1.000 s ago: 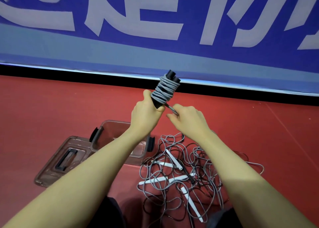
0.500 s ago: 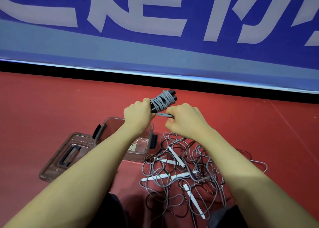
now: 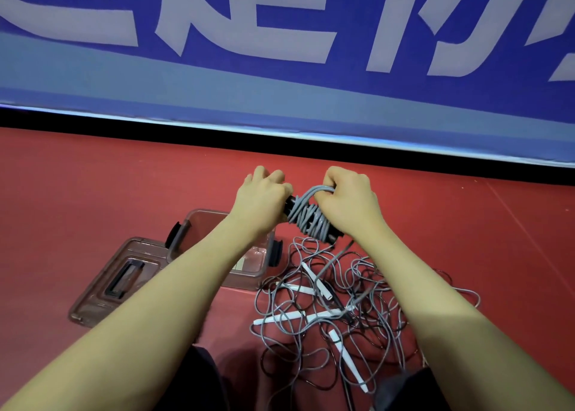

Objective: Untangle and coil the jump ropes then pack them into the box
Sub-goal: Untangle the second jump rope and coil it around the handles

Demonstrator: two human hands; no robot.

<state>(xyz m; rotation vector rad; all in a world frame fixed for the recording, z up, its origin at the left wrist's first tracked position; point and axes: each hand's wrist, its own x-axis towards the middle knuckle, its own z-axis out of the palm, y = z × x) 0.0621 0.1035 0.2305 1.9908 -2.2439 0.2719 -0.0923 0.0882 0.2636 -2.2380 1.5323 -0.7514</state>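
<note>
Holding the coiled rope (image 3: 308, 221) above the box (image 3: 249, 255), we've got left hand (image 3: 261, 202) gripping its handles, right hand (image 3: 348, 202) pinching a loop; loosen up and it probably unwinds into the tangle (image 3: 336, 311) beside the box.

The coiled rope bundle (image 3: 309, 221) got tipped from upright to lying sideways, and the right hand (image 3: 348, 202) now hooks a loop over it.

Before me: red floor (image 3: 93, 193), matte, evenly lit. Beyond it, a black strip (image 3: 280, 137) along the base of a blue banner (image 3: 280, 77) bearing large pale lettering (image 3: 249, 15).
</note>
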